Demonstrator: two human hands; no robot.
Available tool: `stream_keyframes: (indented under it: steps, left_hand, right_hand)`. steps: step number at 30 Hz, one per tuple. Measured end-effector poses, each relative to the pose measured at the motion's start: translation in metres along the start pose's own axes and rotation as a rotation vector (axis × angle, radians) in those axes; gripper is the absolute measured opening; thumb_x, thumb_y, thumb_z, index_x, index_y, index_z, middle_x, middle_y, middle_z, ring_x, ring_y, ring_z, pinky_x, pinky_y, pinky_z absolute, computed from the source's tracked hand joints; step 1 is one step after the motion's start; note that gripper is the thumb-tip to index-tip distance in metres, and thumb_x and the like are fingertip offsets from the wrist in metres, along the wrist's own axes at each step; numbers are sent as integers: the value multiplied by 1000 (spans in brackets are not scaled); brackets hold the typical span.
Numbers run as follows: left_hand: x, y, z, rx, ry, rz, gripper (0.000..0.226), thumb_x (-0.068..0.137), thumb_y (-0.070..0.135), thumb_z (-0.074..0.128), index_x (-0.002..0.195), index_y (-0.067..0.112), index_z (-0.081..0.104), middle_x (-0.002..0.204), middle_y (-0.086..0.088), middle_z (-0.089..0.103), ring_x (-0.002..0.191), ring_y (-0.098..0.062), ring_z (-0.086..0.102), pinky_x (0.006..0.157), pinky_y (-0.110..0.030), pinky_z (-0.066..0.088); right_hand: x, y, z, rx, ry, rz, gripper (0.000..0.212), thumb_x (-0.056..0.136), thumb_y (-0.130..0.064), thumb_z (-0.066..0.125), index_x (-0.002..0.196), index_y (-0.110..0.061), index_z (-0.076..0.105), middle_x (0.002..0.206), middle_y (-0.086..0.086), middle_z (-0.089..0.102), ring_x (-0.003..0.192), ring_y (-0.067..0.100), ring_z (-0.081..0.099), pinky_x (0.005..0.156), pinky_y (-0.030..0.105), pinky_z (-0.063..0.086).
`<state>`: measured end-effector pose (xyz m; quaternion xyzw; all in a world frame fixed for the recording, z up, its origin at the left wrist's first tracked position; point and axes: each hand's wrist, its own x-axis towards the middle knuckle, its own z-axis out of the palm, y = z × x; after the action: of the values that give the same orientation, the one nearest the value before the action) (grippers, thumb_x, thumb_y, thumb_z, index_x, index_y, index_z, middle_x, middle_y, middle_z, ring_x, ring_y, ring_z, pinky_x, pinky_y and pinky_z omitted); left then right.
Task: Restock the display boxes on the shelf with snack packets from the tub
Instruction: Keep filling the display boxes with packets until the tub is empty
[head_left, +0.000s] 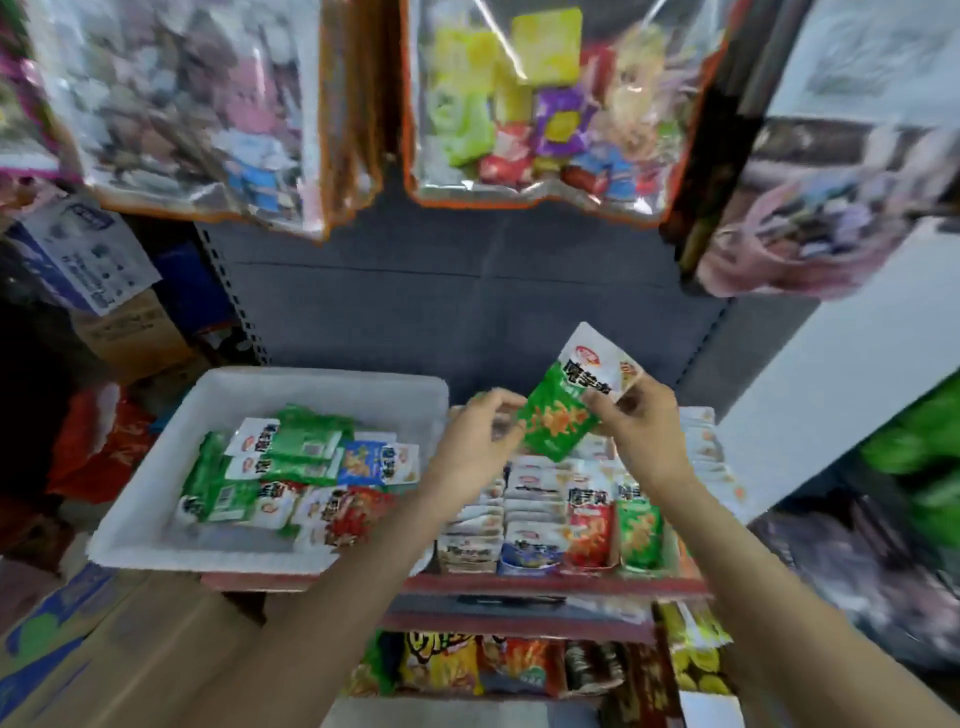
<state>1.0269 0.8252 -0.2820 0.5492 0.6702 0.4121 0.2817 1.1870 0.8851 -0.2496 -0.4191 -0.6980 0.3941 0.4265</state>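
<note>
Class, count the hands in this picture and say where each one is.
2. The left hand is beside the green packet, above the display boxes; the right hand pinches the packet.

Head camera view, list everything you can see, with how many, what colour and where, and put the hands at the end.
tub: one, white, left on the shelf
loose packets: many, green, blue, red, in the tub
display boxes: a row, count unclear, packets upright, right of the tub
held packet: one, green and white, above the display boxes
hanging clear bags: several, mixed sweets, top
lower-shelf snack bags: several, yellow and red, below
cardboard boxes: brown, count unclear, bottom left
left hand: touches the held packet's lower edge
right hand: pinches the held packet
</note>
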Motion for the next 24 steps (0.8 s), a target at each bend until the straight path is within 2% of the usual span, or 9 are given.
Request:
stream_keyframes:
  steps: [2,3,6,8,11,16,19,22,24]
  left_hand:
    - [4,14,31,166,-78,80,30,92,13,55,122,9,54,120,-7,55,113,-19,53,93,-32,43]
    - [6,18,46,270,-106,108,34,93,16,54,126,11,51,125,-7,53,116,-20,49,95,-34,41]
    - [10,24,78,550,-169,109,44,93,22,51,136,16,41,139,-5,41,126,-24,40,102,-38,36]
    - [11,26,93,727,-198,156,45,94,22,49,137,16,39,138,-4,40,129,-24,37,105,-38,33]
    - [10,26,111,952,-220,267,46,93,14,46,138,14,39,139,-4,43,130,-21,35,113,-34,19]
    - [15,28,126,1153,-316,250,50,89,9,50,138,15,41,140,-5,45,131,-21,35,115,-40,10]
    - [19,26,125,1142,-317,225,49,88,10,49,136,17,45,137,-4,48,129,-20,38,115,-38,9]
    - [19,25,124,1106,-314,209,49,89,11,47,137,19,44,135,-3,50,129,-19,38,116,-38,6]
    - [19,23,123,1061,-309,197,47,92,12,46,138,22,43,136,-1,50,130,-18,37,117,-37,4]
  right_hand:
    - [0,15,-34,-56,59,-6,17,87,1,62,82,-14,55,66,-5,59,54,-7,54,51,8,39]
    - [1,26,-51,-78,88,4,13,86,0,63,90,-10,55,75,0,61,58,-4,56,58,14,43]
    - [0,56,-89,-165,87,49,38,85,-4,64,110,-24,43,92,-8,64,72,15,65,69,41,54]
    - [-1,70,-104,-247,24,55,45,85,-3,64,115,-27,39,95,-4,64,73,27,65,69,49,55]
    - [0,89,-115,-393,-130,54,40,85,-1,62,117,-18,45,96,8,65,75,28,63,70,42,53]
    - [8,115,-109,-537,-359,130,29,88,-8,59,117,-11,58,109,10,65,92,25,58,74,26,40]
    - [11,122,-104,-725,-442,106,25,88,-8,57,113,-10,61,112,12,64,102,28,57,76,27,33]
    - [9,131,-97,-864,-487,54,37,86,-3,54,119,-19,58,116,9,62,106,29,56,84,34,45]
    - [6,136,-92,-979,-516,2,37,86,-3,51,119,-20,55,116,8,60,106,27,53,86,36,45]
